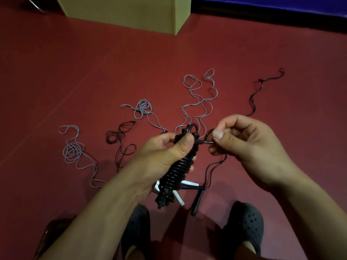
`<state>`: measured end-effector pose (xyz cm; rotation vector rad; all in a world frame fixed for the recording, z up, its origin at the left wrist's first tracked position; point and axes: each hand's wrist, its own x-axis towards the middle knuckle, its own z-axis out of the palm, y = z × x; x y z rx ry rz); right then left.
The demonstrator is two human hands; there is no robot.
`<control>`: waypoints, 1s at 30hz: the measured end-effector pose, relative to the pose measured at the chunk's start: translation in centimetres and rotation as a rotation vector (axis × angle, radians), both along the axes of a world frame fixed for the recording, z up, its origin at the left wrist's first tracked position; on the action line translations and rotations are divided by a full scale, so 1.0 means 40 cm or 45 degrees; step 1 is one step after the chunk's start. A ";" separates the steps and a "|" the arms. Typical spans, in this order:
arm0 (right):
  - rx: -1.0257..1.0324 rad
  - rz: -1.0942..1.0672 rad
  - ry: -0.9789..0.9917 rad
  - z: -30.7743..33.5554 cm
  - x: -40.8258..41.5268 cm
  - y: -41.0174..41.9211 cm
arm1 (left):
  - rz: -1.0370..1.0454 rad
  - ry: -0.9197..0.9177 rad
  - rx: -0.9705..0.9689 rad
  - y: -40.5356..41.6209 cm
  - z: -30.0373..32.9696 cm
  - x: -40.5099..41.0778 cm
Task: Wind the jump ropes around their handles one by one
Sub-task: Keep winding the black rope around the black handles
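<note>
The left hand point(165, 147) grips a black bundle point(176, 169) of handles with rope coiled tightly round them, thumb pressed on its upper part. The right hand point(242, 139) pinches the rope end point(203, 142) just beside the bundle, thumb and fingers closed on it. Below, on the red floor point(75, 72), lie black handles point(196, 197) and white handles point(187, 183) (partly hidden by the bundle). Loose grey ropes point(199, 102) and black ropes point(120, 136) sprawl beyond the hands.
</note>
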<state>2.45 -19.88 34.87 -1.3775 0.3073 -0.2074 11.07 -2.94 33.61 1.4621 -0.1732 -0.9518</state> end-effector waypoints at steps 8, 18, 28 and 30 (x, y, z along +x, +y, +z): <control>-0.080 0.000 -0.006 -0.008 0.000 0.000 | -0.152 0.123 -0.059 0.007 0.008 -0.015; -0.331 -0.003 0.029 -0.016 0.002 0.022 | -0.162 0.005 -0.005 -0.014 -0.003 -0.043; 0.273 0.083 0.197 -0.025 0.005 0.044 | -0.233 -0.270 0.048 -0.008 -0.008 -0.033; 0.386 0.143 0.219 -0.023 0.005 0.040 | -0.253 -0.301 0.079 -0.006 -0.013 -0.032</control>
